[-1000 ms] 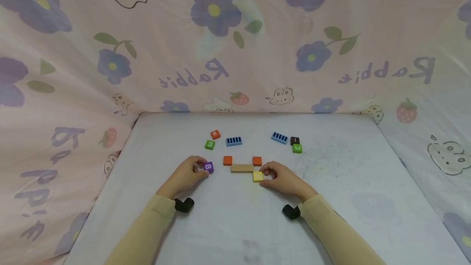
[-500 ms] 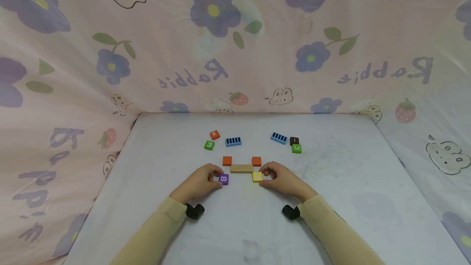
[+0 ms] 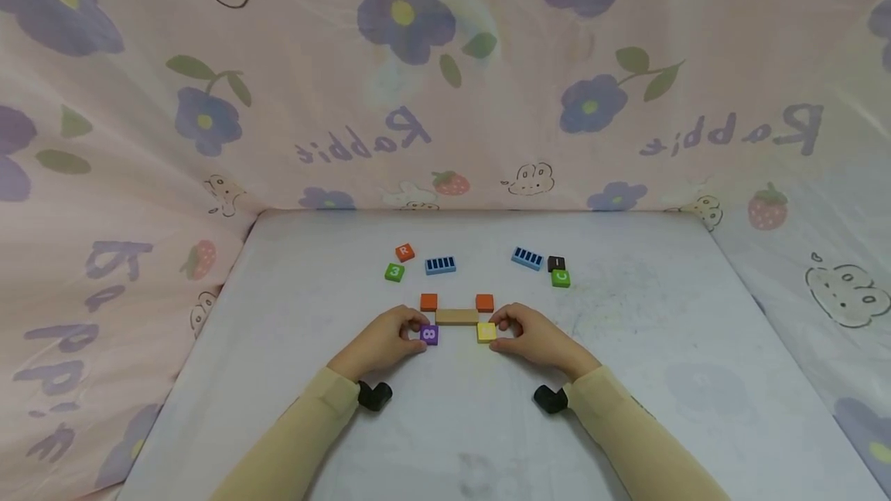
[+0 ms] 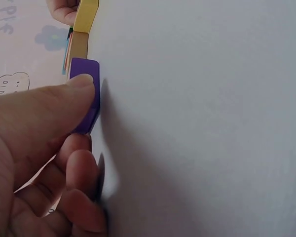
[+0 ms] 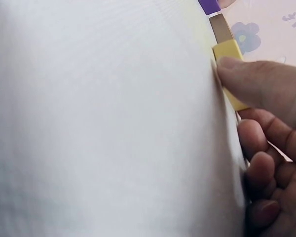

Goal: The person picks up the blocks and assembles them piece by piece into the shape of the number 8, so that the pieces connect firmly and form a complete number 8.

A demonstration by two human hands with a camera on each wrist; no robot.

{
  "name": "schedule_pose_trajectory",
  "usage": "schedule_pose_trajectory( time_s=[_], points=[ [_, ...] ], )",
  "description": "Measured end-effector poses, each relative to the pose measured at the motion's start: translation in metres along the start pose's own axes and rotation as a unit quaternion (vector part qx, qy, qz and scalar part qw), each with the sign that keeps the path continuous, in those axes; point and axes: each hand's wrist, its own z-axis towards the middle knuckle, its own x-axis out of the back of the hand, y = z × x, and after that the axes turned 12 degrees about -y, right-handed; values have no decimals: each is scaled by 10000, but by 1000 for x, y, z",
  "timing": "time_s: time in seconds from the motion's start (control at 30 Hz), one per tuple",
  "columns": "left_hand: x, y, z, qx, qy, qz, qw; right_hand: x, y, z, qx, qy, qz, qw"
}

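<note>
With thumb and fingers my left hand pinches a purple block marked 8, at the near left corner of a plain wooden block. In the left wrist view the thumb lies across the purple block. Opposite, my right hand pinches a yellow block at the near right corner of the wooden block. The thumb covers part of the yellow block in the right wrist view. An orange block and another orange block sit at the wooden block's far corners.
Farther back lie a light blue slotted block, an orange R block and a green 3 block. To their right are another blue slotted block, a black block and a green C block. A patterned cloth rises behind.
My left hand has brought the purple block rightward and nearer to me, up to the wooden block's near left corner. My right hand stays in place on the yellow block.
</note>
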Motion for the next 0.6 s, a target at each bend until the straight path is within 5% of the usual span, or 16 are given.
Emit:
schedule_pose_trajectory(
  time_s=[0.6],
  points=[
    [0,-6,4,13,26,-110,9999,0,-1,0,-76,-3,-5,10000]
  ],
)
